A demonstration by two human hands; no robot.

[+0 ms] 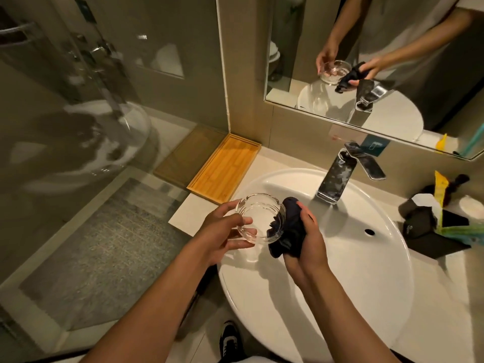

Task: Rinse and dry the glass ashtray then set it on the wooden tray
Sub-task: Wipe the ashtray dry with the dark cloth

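Observation:
My left hand (222,231) grips the round glass ashtray (258,214) by its near rim and holds it tilted over the left edge of the white sink (366,284). A dark cloth (289,231) is bunched in my right hand (309,239), and one corner of it pokes into the ashtray's bowl. The wooden tray (225,170) lies on the counter to the left of the sink, against the wall, with nothing on it.
A chrome tap (340,174) stands behind the sink, with no water running that I can see. A black box with packets (429,224) sits at the right. A mirror (379,61) hangs above; a glass shower wall (91,113) stands at the left.

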